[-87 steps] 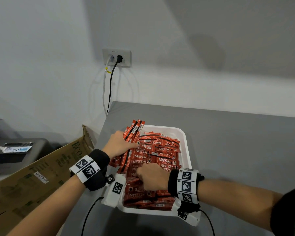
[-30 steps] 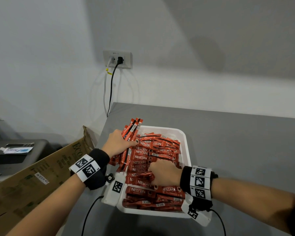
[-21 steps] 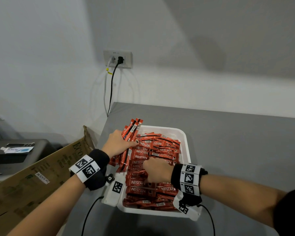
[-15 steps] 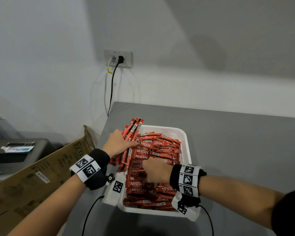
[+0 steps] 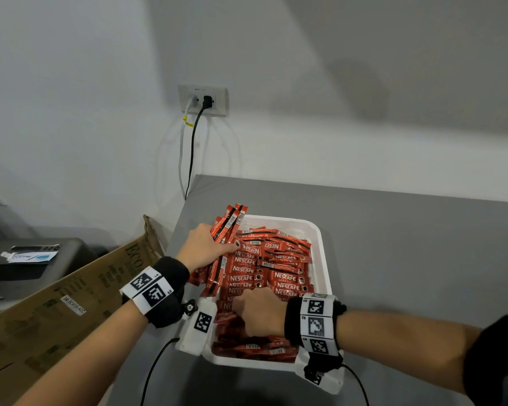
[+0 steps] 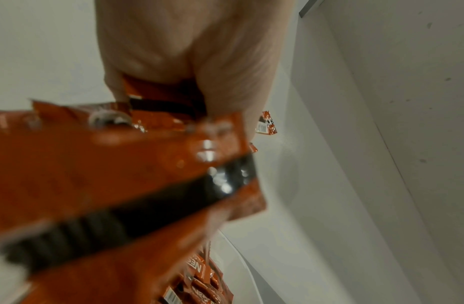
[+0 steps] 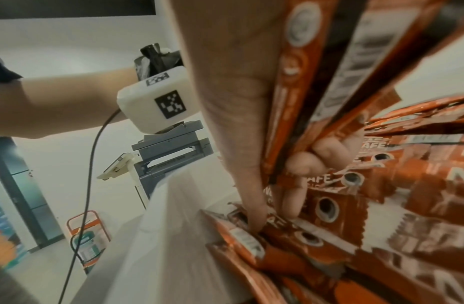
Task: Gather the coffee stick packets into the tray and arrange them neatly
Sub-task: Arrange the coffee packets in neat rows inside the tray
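Hands crowd packets against tray's left rim.

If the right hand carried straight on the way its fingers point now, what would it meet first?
The right hand points leftward and down into the pile of coffee stick packets. Its fingertips are already in among them, so more packets come first, then probably the tray, though depth is unclear.
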### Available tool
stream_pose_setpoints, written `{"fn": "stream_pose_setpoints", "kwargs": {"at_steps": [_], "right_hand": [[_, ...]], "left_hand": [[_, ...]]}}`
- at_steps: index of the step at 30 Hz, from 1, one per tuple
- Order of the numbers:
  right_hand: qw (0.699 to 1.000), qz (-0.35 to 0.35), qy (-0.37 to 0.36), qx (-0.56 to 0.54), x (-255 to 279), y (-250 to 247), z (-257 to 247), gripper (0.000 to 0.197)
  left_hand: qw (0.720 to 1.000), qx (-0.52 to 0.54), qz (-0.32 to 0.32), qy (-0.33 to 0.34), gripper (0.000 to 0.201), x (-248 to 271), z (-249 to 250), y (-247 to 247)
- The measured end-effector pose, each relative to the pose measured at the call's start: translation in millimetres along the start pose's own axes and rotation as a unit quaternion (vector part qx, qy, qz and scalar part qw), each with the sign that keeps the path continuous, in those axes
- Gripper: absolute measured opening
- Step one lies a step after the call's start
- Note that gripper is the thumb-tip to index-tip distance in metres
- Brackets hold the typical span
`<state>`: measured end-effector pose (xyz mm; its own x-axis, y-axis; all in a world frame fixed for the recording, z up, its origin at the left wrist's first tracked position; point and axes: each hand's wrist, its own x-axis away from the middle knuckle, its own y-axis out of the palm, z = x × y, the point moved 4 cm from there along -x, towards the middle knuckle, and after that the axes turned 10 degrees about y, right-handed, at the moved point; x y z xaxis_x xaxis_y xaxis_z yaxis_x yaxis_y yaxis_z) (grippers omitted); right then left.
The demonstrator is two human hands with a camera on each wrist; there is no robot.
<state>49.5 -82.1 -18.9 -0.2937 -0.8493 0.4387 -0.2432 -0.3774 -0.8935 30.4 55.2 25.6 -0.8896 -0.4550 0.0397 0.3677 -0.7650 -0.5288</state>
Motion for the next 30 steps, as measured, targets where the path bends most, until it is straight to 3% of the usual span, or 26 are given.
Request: {"fn": "stream_pose_setpoints", "kwargs": {"at_steps": [12,16,30], "right_hand": [[0.995,-0.048,0.054,-0.064,-13.2,-8.3,14.7,0.042],[0.993,-0.048,0.075,-0.079,-17.1,-16.5,21.1,0.039],[0.998,-0.005,0.065,-0.015,-22.3,-9.6,15.5,0.022]], "left_hand": [[1.000,0.004,-0.005,0.000,0.024,-0.6,-4.1,-1.1],[1.000,-0.004,-0.003,0.003,0.015,-0.6,-4.0,-0.4],[1.000,-0.003,0.001,0.007,0.021,-2.2,-7.8,-1.2]]}}
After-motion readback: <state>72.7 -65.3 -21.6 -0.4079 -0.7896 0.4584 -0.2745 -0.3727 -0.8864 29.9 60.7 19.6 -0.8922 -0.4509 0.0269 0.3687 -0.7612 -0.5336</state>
